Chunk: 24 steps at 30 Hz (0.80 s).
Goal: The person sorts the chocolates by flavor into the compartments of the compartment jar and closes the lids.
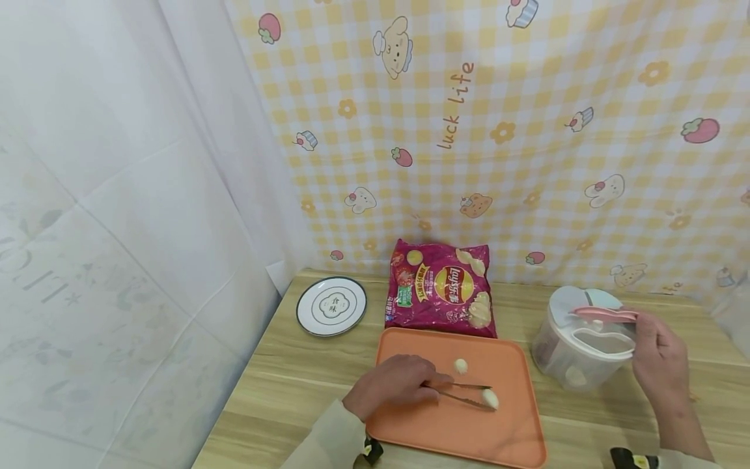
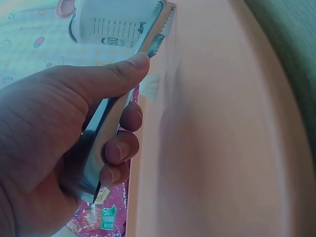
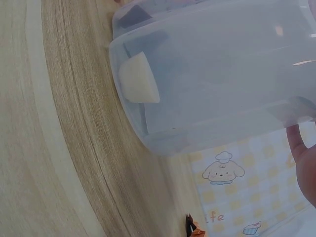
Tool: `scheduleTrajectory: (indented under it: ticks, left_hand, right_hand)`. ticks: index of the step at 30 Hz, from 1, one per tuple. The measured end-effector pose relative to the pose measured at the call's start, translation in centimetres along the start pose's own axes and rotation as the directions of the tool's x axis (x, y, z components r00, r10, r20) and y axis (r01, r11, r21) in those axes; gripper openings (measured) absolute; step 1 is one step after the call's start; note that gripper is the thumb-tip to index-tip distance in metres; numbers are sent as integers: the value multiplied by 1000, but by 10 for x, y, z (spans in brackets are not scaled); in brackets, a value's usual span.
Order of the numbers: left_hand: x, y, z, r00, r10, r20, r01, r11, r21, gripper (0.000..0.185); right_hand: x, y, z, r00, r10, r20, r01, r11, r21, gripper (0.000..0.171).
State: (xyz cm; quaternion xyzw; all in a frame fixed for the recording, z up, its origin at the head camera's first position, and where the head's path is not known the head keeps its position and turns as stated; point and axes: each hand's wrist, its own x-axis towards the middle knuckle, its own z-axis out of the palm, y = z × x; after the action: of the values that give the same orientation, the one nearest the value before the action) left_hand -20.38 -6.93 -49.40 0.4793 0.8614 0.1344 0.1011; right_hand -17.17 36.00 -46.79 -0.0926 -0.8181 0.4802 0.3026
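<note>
We work at a light wooden table (image 1: 293, 371) set in a corner, with a pale curtain on the left and a yellow checked cloth printed with cartoon animals (image 1: 527, 130) behind. On the table lie an orange tray (image 1: 515, 443), a red crisp bag (image 1: 442, 290) and a small round plate (image 1: 331, 306). Our left hand (image 1: 389, 387) grips metal tongs (image 1: 463, 393), whose tips close narrowly on a white garlic clove (image 1: 491, 398) over the tray; a second clove (image 1: 461, 366) lies near. Our right hand (image 1: 659, 358) holds the rim of a clear lidded container (image 1: 577, 339), standing just right of the tray.
</note>
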Motion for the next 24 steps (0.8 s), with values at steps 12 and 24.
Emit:
scheduleTrajectory:
  ticks: [12,24]
  left_hand:
    - [0,2,-1,999,-35,-10,35,998,-48,12]
    - [-2,0,0,998,-34,-44,33,999,-31,13]
  right_hand:
    - [0,-1,2,1000,-24,-16,24,1000,9,34]
    - [-1,-1,2,999,-33,-29,34,998,46,34]
